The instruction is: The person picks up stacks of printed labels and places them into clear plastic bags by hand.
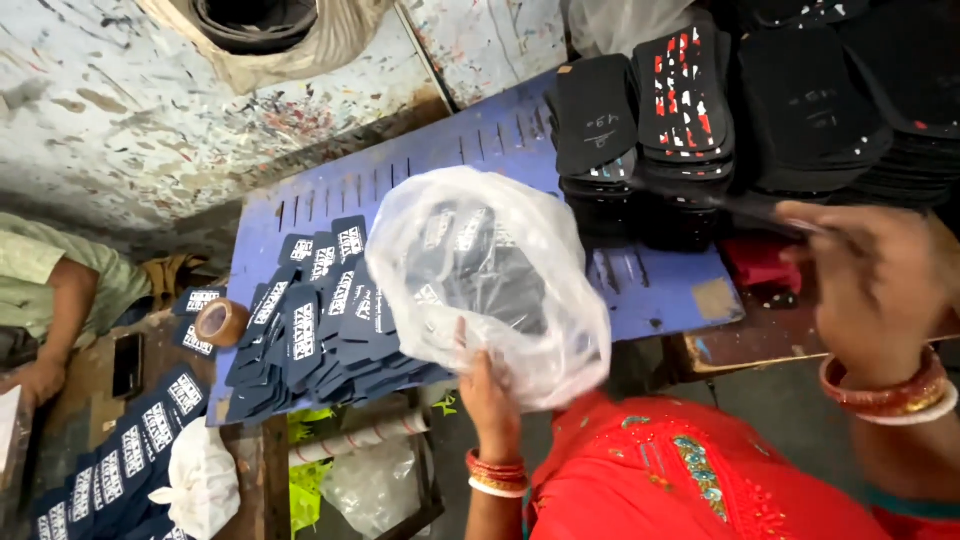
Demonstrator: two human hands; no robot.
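Note:
My left hand (487, 385) grips the lower edge of a clear plastic bag (490, 275) holding several dark insole-shaped pieces with white labels. The bag hangs over the blue board (470, 150). My right hand (875, 285), blurred, is raised at the right and pinches a thin dark flat piece (750, 208) near the black stacks. Both wrists carry red and white bangles. Next to the bag, on the board's left part, lies a fanned heap of dark labelled pieces (320, 320).
Tall stacks of black soles (720, 110) fill the back right. A roll of brown tape (221, 322) sits at the board's left edge. More labelled pieces (130, 450) and a white bag (200, 480) lie lower left. Another person's arm (60, 300) rests at left.

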